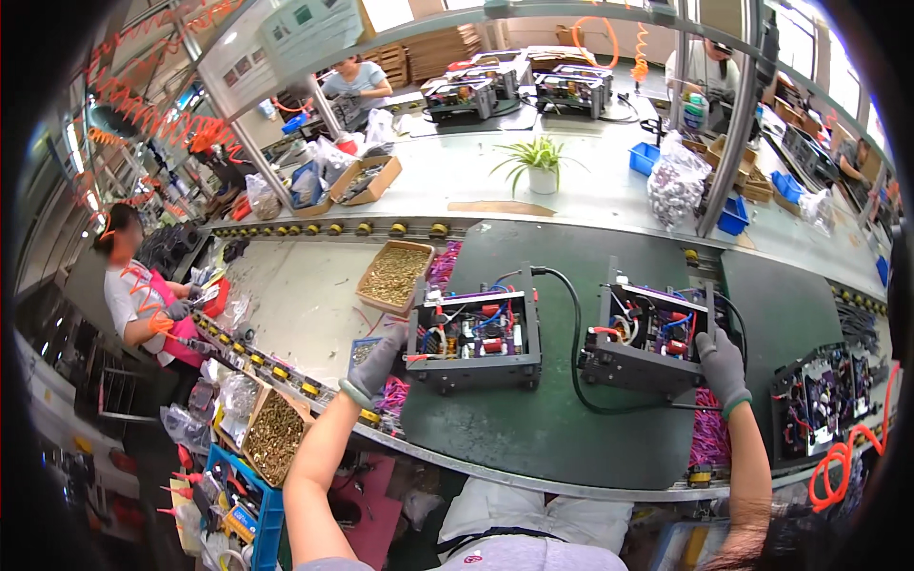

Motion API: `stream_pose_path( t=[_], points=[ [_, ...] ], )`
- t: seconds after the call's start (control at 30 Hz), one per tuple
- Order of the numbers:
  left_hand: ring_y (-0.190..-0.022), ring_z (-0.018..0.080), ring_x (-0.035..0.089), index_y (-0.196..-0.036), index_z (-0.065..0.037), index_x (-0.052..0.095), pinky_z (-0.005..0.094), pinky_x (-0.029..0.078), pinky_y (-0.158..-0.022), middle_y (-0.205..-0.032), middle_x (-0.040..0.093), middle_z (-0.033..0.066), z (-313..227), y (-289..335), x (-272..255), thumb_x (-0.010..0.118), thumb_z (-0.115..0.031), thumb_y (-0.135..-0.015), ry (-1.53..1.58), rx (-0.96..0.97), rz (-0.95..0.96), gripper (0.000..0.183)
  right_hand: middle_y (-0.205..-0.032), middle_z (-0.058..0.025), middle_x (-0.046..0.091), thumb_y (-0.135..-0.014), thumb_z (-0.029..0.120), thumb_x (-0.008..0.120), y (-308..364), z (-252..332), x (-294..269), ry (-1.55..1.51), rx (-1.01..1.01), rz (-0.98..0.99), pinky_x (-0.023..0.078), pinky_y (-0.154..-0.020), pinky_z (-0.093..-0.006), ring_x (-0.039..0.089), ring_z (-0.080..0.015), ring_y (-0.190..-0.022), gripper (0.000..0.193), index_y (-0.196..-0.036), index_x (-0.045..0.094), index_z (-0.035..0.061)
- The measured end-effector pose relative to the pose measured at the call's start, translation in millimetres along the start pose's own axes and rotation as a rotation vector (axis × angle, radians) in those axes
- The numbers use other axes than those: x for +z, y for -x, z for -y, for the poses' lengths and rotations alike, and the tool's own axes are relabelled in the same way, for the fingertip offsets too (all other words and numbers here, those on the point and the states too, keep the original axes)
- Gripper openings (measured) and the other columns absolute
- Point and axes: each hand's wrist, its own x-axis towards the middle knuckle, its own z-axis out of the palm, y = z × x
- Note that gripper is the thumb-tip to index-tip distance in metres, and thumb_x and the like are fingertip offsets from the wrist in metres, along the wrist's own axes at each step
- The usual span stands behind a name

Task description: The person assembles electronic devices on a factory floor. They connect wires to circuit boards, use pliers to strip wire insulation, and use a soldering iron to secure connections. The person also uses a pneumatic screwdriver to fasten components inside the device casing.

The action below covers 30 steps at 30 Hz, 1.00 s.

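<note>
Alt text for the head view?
Grey-gloved left hand touches a black-framed electronics unit; grey-gloved right hand touches a second, similar unit, both on a dark-green board. Beyond: green leafy plant, white pot.

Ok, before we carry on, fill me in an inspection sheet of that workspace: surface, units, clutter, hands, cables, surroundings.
Surface: dark green board, pale marks near its front edge.
Job's things: left unit and right unit, both open-topped, circuitry exposed.
Clutter: tray of brass-coloured parts behind the left unit; pink-purple wires by the board's right edge.
Hands: both gloved; left hand at the left unit's left side, right hand at the right unit's right side; firmness of grip unclear.
Cables: black cable loops between the units and in front of the right one.
Surroundings: co-worker at left; potted plant on the far bench.
</note>
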Motion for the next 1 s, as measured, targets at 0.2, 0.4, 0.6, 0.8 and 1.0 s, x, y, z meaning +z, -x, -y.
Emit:
stream_pose_path(
  t=[0.2, 0.4, 0.6, 0.8, 1.0],
  points=[
    [-0.104, 0.022, 0.062, -0.12, -0.007, 0.063, 0.0339, 0.048, -0.089, -0.112, 0.067, 0.0098, 172, -94, -45, 0.047, -0.021, -0.101, -0.154, 0.41, -0.224, 0.029, -0.081, -0.023, 0.063, -0.1, 0.044, 0.048, 0, -9, 5, -0.076, -0.09, -0.093, 0.043, -0.068, -0.0467, 0.059, -0.0422, -0.076, 0.043, -0.099, 0.058, 0.0025],
    [-0.103, 0.015, 0.06, -0.118, -0.008, 0.064, 0.0292, 0.047, -0.093, -0.111, 0.066, 0.0041, 238, -127, -41, 0.038, -0.028, -0.103, 0.048, 0.367, -0.367, 0.036, -0.103, -0.0196, 0.067, -0.091, 0.028, 0.064, 8, 14, 4, 0.05, -0.168, -0.326, 0.05, -0.08, -0.0455, 0.065, -0.0385, -0.091, 0.035, -0.122, 0.06, 0.0103],
    [-0.089, 0.0261, 0.059, -0.112, -0.004, 0.064, 0.0363, 0.048, -0.084, -0.099, 0.065, 0.0092, 210, -110, -12, 0.041, -0.025, -0.099, -0.429, 0.276, -0.548, 0.034, -0.107, -0.0178, 0.069, -0.088, 0.016, 0.063, -5, -2, 0, -0.02, -0.182, -0.254, 0.051, -0.084, -0.0428, 0.067, -0.0339, -0.096, 0.039, -0.127, 0.059, 0.0141],
    [-0.111, 0.0354, 0.056, -0.125, 0.0, 0.057, 0.0401, 0.042, -0.1, -0.118, 0.06, 0.0208, 202, -96, 22, 0.042, -0.018, -0.094, -0.252, 0.336, -0.554, 0.039, -0.099, -0.0109, 0.069, -0.088, 0.007, 0.058, -26, -23, 2, -0.056, -0.205, -0.292, 0.049, -0.083, -0.033, 0.064, -0.0192, -0.088, 0.04, -0.127, 0.061, 0.0093],
    [-0.124, 0.0316, 0.053, -0.134, 0.004, 0.052, 0.0368, 0.036, -0.11, -0.132, 0.056, 0.023, 140, -49, 41, 0.046, -0.019, -0.094, -0.144, 0.339, -0.351, 0.046, -0.117, -0.0167, 0.068, -0.091, 0.006, 0.056, -40, -47, -1, 0.019, -0.185, -0.314, 0.049, -0.092, -0.0357, 0.065, -0.0267, -0.107, 0.041, -0.13, 0.059, 0.0138]
  ],
)
